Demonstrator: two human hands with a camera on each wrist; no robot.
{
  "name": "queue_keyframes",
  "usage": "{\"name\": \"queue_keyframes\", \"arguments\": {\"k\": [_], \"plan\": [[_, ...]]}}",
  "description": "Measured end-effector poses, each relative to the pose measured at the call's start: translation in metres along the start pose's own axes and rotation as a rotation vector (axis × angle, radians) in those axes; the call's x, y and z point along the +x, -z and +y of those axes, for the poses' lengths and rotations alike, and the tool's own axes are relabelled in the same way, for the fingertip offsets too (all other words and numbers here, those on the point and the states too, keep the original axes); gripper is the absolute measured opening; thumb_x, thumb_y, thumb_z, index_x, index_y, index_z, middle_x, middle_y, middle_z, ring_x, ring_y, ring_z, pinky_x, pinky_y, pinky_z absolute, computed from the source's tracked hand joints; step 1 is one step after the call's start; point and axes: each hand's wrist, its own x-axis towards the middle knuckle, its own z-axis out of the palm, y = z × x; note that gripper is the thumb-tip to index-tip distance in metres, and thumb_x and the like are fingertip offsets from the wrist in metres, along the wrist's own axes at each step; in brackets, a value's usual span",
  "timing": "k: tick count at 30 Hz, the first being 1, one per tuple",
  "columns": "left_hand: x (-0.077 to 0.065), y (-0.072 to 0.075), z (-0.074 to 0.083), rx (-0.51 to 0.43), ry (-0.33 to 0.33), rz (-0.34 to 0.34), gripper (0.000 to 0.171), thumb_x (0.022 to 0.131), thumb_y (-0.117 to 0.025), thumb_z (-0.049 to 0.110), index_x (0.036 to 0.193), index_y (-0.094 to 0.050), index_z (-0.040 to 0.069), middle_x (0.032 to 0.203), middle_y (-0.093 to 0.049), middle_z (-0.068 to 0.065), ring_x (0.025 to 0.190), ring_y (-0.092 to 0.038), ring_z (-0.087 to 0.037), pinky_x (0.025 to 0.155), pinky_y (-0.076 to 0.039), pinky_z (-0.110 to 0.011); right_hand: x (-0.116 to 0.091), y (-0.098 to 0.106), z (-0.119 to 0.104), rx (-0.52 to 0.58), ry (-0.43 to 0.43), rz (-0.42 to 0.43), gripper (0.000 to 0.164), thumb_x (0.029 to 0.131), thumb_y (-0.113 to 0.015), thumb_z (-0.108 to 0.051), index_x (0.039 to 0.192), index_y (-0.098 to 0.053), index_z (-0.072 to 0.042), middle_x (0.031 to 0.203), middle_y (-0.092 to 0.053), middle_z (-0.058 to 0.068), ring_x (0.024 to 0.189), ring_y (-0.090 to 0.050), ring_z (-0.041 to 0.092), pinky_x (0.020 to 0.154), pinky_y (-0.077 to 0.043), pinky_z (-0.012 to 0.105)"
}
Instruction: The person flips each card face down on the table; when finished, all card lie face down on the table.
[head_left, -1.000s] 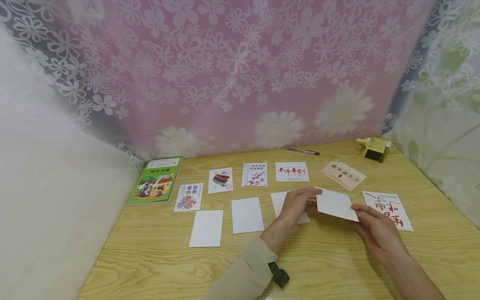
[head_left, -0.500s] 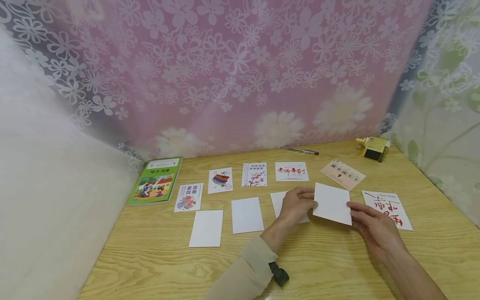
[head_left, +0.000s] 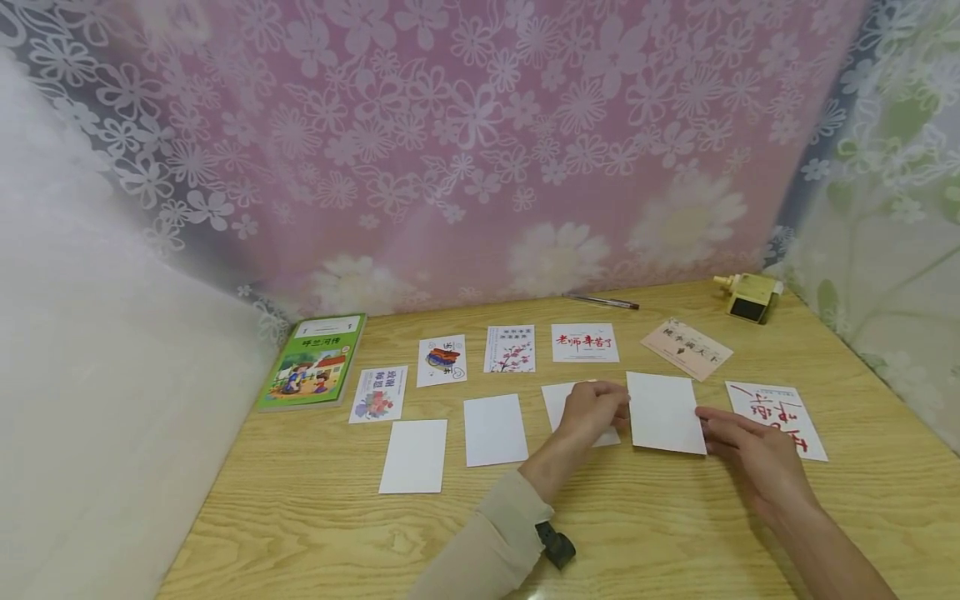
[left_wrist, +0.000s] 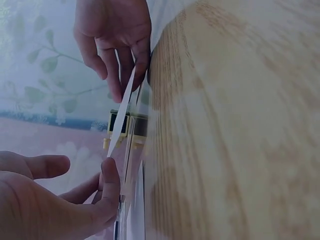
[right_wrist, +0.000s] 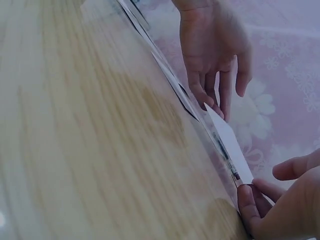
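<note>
White card (head_left: pixel 667 412), one: is hanging over the worktop (head_left: pixel 322 533), lower right of frame. Left hand (head_left: pixel 588 414), right hand (head_left: pixel 759 458): fingers are pinching opposite edges. Care: keeping grips light, edges level, clear of second card (head_left: pixel 557 403).

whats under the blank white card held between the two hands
Around the white card, the wooden table shows. In the head view the card hides the patch directly beneath, so whether anything lies there cannot be told.

Wears a wrinkly tan sleeve (head_left: pixel 480 542) on the left, with a dark strap (head_left: pixel 555 546). Has a bare right hand (head_left: pixel 765 462) and forearm (head_left: pixel 836 550).
</note>
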Motion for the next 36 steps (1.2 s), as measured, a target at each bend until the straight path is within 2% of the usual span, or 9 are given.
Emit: {"name": "queue_keyframes", "arguments": {"k": [7, 15, 23, 30, 36], "plan": [[0.0001, 0.0012, 0.0019, 0.011, 0.016, -0.023, 0.021, 0.097, -0.065, 0.014, 0.106, -0.076, -0.002, 0.093, -0.071, -0.012, 0.083, -0.068, -0.022, 0.082, -0.063, -0.037, -0.0021, 0.0018, -0.0007, 0.156, 0.073, -0.111, 0.028, 0.11, -0.053, -0.017, 0.108, -0.081, -0.018, 0.107, -0.079, -0.005, 0.098, -0.075, 0.009, 0.086, -0.061, 0.025], [-0.0011, -0.0009, 0.0035, 0.047, 0.003, -0.026, 0.024, 0.096, -0.063, 0.015, 0.107, -0.075, -0.002, 0.097, -0.069, -0.012, 0.091, -0.066, -0.022, 0.089, -0.061, -0.04, -0.0046, 0.0006, -0.0002, 0.102, 0.104, -0.166, 0.032, 0.112, -0.048, -0.016, 0.109, -0.078, -0.025, 0.11, -0.076, -0.012, 0.101, -0.073, 0.006, 0.088, -0.059, 0.022], [-0.0034, 0.0003, 0.0025, 0.075, 0.019, -0.062, 0.033, 0.097, -0.062, 0.021, 0.117, -0.074, -0.002, 0.107, -0.068, -0.01, 0.097, -0.066, -0.023, 0.098, -0.056, -0.043, -0.0042, -0.0002, -0.0019, 0.119, 0.143, -0.206, 0.032, 0.112, -0.047, -0.016, 0.112, -0.079, -0.021, 0.111, -0.077, -0.011, 0.104, -0.072, 0.005, 0.089, -0.059, 0.021], [-0.0043, -0.0008, 0.0032, 0.091, 0.01, -0.072, 0.035, 0.097, -0.062, 0.022, 0.12, -0.074, -0.002, 0.113, -0.068, -0.008, 0.105, -0.064, -0.024, 0.102, -0.054, -0.044, -0.0041, -0.0003, -0.0019, 0.074, 0.157, -0.202, 0.031, 0.112, -0.047, -0.019, 0.112, -0.078, -0.022, 0.112, -0.076, -0.012, 0.104, -0.072, 0.003, 0.09, -0.058, 0.02], [-0.0061, 0.0001, 0.005, 0.14, 0.001, -0.08, 0.037, 0.096, -0.061, 0.026, 0.12, -0.074, 0.0, 0.114, -0.068, -0.003, 0.108, -0.06, -0.018, 0.108, -0.049, -0.047, -0.0055, -0.0001, -0.0016, 0.071, 0.151, -0.209, 0.031, 0.112, -0.047, -0.02, 0.113, -0.077, -0.022, 0.112, -0.076, -0.013, 0.105, -0.071, 0.002, 0.09, -0.058, 0.019]]}}
